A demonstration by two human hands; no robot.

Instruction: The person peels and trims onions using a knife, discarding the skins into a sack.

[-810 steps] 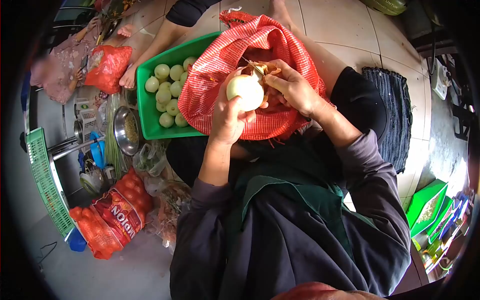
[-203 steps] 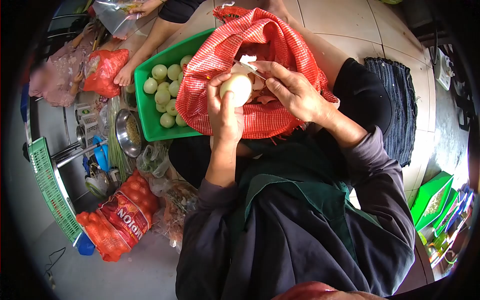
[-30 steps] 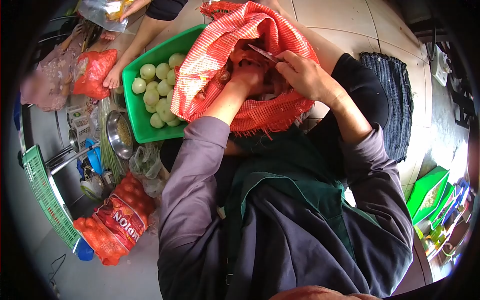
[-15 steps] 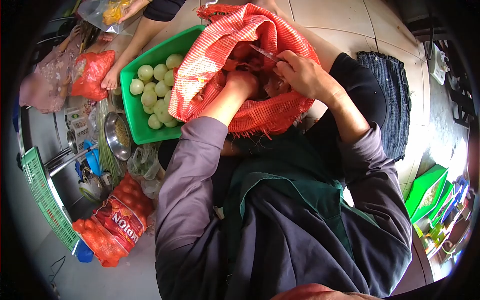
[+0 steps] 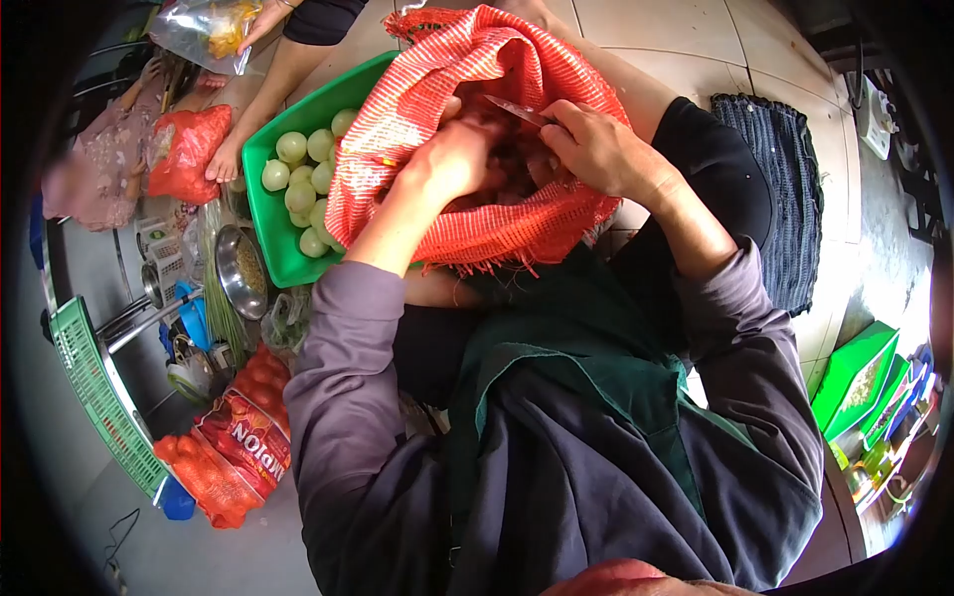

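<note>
My left hand reaches into the mouth of the red mesh sack, its fingers mostly hidden in shadow among what look like brown skins. Whether it grips anything is unclear. Over the sack's right side, my right hand is closed on a knife, whose blade points up and left across the opening. Beside the sack on the left is a green tray with several peeled onions in it; the sack's edge overlaps the tray.
A full red net bag lies at lower left, near a metal bowl and a green basket. Another person's hand holds a plastic bag at top left. A dark woven mat lies right of my knee.
The peeled onion held earlier is no longer in my left hand. Within the last second that hand has shifted left inside the sack. My right hand still holds the knife, slightly further left.
</note>
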